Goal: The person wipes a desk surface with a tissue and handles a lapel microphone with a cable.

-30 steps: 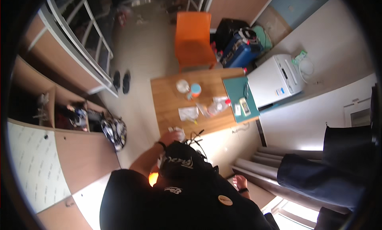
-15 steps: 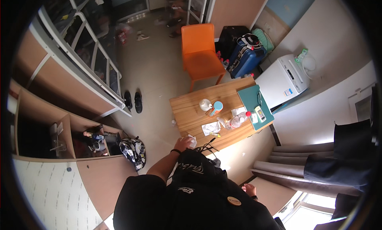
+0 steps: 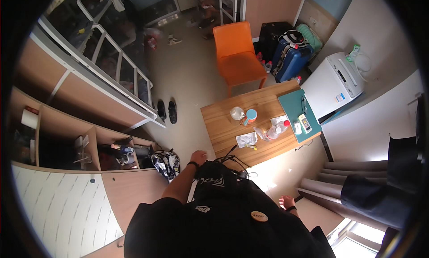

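Note:
My left hand, with a dark band at the wrist, is over the floor just off the near left corner of the wooden table. Its fingers are small and blurred, so I cannot make out whether they hold anything. Well to the right of my body, my right hand hangs in the air with its fingers curled in and nothing seen in them. On the table are a clear round jar, an orange cup with a blue lid, a red-capped plastic bottle, white paper and a small yellow item.
A green mat with a remote control covers the table's right end. Beyond the table stands an orange chair. Suitcases and a white washing machine are at the right, a backpack and shelves at the left.
My left hand has moved left, off the table corner; the whitish clear thing beside it is no longer visible. My right hand shows more fully. The view has shifted left.

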The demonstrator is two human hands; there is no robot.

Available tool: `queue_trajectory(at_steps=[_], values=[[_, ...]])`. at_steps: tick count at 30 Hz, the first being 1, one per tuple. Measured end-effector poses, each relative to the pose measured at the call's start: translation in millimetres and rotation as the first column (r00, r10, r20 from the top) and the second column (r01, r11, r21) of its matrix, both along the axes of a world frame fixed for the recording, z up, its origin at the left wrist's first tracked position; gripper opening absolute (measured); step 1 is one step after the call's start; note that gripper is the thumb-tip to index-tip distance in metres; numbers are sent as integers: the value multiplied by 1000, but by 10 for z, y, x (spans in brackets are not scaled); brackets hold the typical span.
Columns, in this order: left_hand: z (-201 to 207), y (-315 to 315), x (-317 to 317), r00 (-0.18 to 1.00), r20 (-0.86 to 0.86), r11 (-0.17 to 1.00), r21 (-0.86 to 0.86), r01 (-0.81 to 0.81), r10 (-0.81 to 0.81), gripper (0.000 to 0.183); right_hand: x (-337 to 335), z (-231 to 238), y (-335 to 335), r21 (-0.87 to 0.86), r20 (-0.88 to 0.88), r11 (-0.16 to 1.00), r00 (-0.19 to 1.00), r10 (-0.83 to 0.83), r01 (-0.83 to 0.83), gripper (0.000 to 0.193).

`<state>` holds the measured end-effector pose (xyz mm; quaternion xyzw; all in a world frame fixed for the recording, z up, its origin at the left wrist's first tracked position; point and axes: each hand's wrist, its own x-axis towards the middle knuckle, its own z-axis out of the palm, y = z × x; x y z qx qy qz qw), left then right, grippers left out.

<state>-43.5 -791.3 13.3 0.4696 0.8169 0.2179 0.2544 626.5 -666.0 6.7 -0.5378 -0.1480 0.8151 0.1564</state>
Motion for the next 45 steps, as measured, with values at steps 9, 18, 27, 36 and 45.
queue_trajectory(at_steps=[9, 18, 27, 36, 45], values=[[139, -1789, 163, 981, -69, 870, -453, -193, 182, 30, -947, -430, 651, 200, 433, 818, 798, 419, -539, 19], [-723, -2615, 360, 942, -104, 902, -271, -337, 321, 29, -1401, -793, 920, 135, 923, -207, 47, 381, -969, 29], [-660, -2135, -409, 978, 39, 972, -130, -196, 203, 30, -2784, 509, 677, 534, 518, 185, 492, 700, -825, 35], [-537, -1273, -1353, 968, -216, 992, -32, 121, -125, 29, -3240, 260, 173, 380, 685, 66, 329, 651, -923, 48], [-126, -268, -2050, 994, 61, 977, -191, 97, -87, 32, -3810, 278, -712, 279, 539, 403, 490, 685, -871, 37]])
